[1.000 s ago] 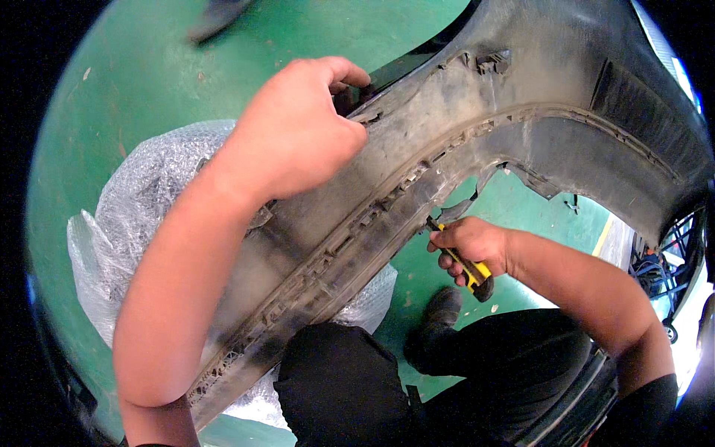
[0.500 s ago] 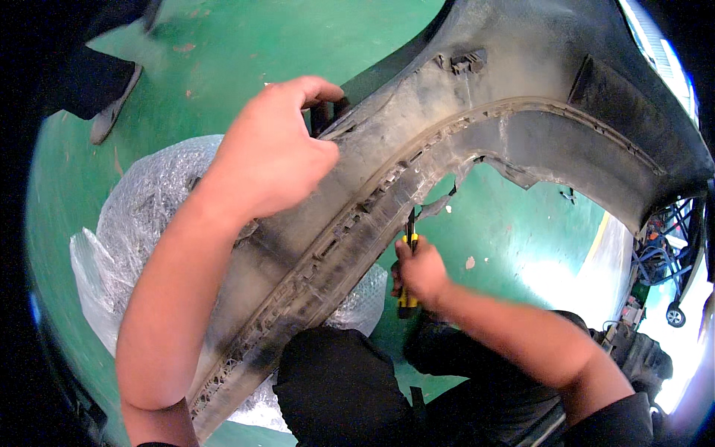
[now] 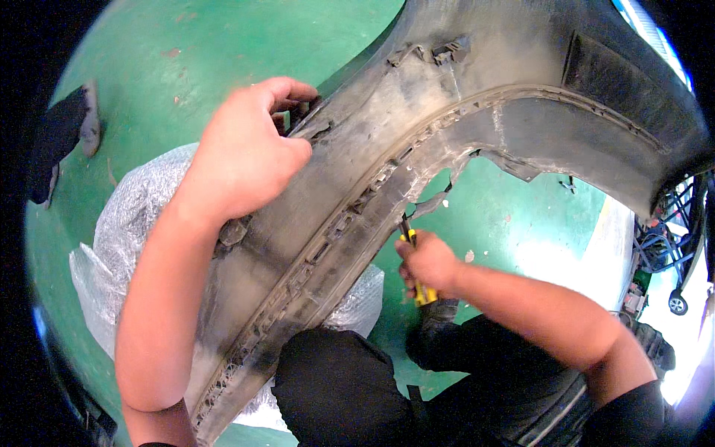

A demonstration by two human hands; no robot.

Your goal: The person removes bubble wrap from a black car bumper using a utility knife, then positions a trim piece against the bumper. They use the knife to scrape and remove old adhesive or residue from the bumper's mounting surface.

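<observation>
A large dusty, dark plastic car bumper cover [image 3: 350, 138] stretches diagonally in front of me, its inner side up, with a broken, jagged curved edge at centre right. My left hand [image 3: 242, 153] grips its far left rim, the thumb on the inner face and the fingers curled over the edge. In my right hand [image 3: 432, 262] is a yellow-and-black-handled tool [image 3: 427, 295], closed in the fist. Its slim dark shaft points up at the torn lower edge, where a loose strip [image 3: 430, 205] hangs; whether the tip touches cannot be made out.
Clear bubble wrap [image 3: 145, 205] lies under the cover at left. Another person's shoe [image 3: 90, 119] stands on the green floor at far left. My dark-clothed knee [image 3: 335, 380] is close below the cover. A wheeled blue-framed stand [image 3: 674, 253] is at right.
The bumper cover and my left hand have shifted slightly left in view. The tool in my right hand has tilted, its handle end swinging right. The other person's foot has moved left.
</observation>
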